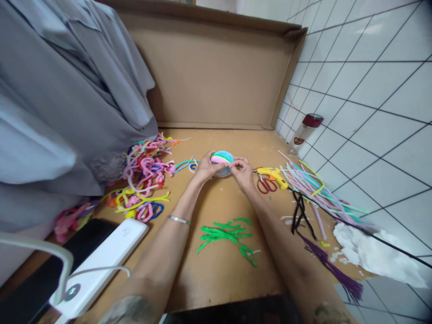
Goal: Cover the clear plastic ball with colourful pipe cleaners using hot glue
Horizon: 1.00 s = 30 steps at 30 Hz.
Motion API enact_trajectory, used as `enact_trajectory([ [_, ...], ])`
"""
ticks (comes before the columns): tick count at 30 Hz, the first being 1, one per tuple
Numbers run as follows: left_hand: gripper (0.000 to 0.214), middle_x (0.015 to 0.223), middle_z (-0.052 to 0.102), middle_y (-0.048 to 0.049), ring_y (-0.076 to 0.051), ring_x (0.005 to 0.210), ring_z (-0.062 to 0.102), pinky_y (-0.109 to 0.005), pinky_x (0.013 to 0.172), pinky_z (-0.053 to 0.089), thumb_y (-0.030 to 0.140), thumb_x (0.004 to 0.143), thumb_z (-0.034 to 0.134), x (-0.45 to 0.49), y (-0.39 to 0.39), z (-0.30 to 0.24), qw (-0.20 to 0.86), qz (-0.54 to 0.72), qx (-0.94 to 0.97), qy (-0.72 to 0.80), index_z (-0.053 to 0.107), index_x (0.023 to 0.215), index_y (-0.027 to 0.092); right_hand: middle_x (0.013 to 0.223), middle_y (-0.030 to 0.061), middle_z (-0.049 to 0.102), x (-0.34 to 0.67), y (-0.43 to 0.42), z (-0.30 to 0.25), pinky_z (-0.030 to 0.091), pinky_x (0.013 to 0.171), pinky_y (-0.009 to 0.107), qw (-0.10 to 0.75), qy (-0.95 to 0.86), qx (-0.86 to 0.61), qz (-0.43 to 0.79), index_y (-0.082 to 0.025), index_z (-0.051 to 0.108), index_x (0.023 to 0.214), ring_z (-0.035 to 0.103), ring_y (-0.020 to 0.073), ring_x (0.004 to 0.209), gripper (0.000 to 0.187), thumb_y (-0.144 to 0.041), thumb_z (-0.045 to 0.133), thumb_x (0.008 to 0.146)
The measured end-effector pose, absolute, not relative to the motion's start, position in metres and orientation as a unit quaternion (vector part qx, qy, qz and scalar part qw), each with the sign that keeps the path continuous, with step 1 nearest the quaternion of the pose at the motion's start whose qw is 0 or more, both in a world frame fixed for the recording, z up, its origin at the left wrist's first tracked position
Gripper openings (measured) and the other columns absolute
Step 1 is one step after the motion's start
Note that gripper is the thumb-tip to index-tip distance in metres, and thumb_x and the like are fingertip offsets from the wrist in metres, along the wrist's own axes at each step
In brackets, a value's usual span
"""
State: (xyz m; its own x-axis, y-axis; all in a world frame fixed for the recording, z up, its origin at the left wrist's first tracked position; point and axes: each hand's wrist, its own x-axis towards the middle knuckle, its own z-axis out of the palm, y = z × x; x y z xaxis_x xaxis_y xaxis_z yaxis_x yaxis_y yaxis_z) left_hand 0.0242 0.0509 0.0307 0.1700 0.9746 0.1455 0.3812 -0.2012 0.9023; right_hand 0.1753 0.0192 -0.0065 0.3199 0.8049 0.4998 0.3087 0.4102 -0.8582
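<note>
In the head view, a striped ball [222, 157] is sitting between the left hand [206, 168], gripping its left side, and the right hand [243, 172], which is pinching together at its right edge (whether on anything, I cannot tell).

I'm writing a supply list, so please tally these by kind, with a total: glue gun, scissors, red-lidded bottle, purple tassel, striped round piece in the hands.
Yellow glue gun: 1
Red-handled scissors: 1
Red-lidded bottle: 1
Purple tassel: 1
Striped round piece: 1
Total: 5
</note>
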Motion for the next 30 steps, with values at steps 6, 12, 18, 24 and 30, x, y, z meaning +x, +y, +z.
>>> enact_trajectory([
  [6, 0.077, 0.121, 0.067, -0.0106, -0.024, 0.108, 0.065, -0.034, 0.094, 0.053, 0.035, 0.066, 0.079, 0.022, 0.056, 0.028, 0.418, 0.410, 0.652, 0.482, 0.052, 0.135, 0.015, 0.097, 0.0063, 0.062, 0.178, 0.018, -0.006, 0.050, 0.085, 0.036, 0.635, -0.552, -0.492, 0.223, -0.022, 0.068, 0.067, 0.060, 0.0218, 0.096, 0.012, -0.034, 0.068, 0.071],
  [12, 0.077, 0.124, 0.065, -0.0115, -0.025, 0.113, 0.062, -0.037, 0.099, 0.050, 0.031, 0.063, 0.081, 0.023, 0.059, 0.026, 0.415, 0.415, 0.655, 0.476, 0.054, 0.133, 0.015, 0.094, 0.0070, 0.061, 0.178, 0.019, -0.005, 0.050, 0.082, 0.036, 0.637, -0.544, -0.500, 0.221, -0.021, 0.068, 0.064, 0.060, 0.0225, 0.094, 0.011, -0.031, 0.069, 0.067],
  [18, 0.082, 0.123, 0.064, -0.0126, -0.026, 0.112, 0.062, -0.037, 0.098, 0.050, 0.029, 0.056, 0.086, 0.024, 0.058, 0.030, 0.415, 0.421, 0.657, 0.467, 0.054, 0.130, 0.013, 0.094, 0.0064, 0.060, 0.174, 0.018, -0.005, 0.050, 0.084, 0.035, 0.643, -0.537, -0.504, 0.212, -0.021, 0.067, 0.064, 0.059, 0.0216, 0.096, 0.011, -0.031, 0.068, 0.068],
  [24, 0.084, 0.122, 0.065, -0.0119, -0.026, 0.112, 0.061, -0.038, 0.097, 0.051, 0.032, 0.054, 0.088, 0.024, 0.060, 0.027, 0.421, 0.417, 0.659, 0.464, 0.055, 0.129, 0.014, 0.094, 0.0051, 0.059, 0.172, 0.021, -0.007, 0.050, 0.079, 0.033, 0.639, -0.523, -0.521, 0.217, -0.021, 0.066, 0.061, 0.059, 0.0207, 0.094, 0.007, -0.027, 0.066, 0.065],
  [30, 0.084, 0.121, 0.066, -0.0115, -0.026, 0.109, 0.062, -0.038, 0.096, 0.051, 0.032, 0.057, 0.086, 0.025, 0.064, 0.021, 0.425, 0.427, 0.652, 0.460, 0.054, 0.133, 0.015, 0.097, 0.0060, 0.057, 0.174, 0.023, -0.007, 0.048, 0.078, 0.033, 0.645, -0.508, -0.513, 0.251, -0.021, 0.066, 0.058, 0.058, 0.0214, 0.095, 0.008, -0.029, 0.066, 0.060],
])
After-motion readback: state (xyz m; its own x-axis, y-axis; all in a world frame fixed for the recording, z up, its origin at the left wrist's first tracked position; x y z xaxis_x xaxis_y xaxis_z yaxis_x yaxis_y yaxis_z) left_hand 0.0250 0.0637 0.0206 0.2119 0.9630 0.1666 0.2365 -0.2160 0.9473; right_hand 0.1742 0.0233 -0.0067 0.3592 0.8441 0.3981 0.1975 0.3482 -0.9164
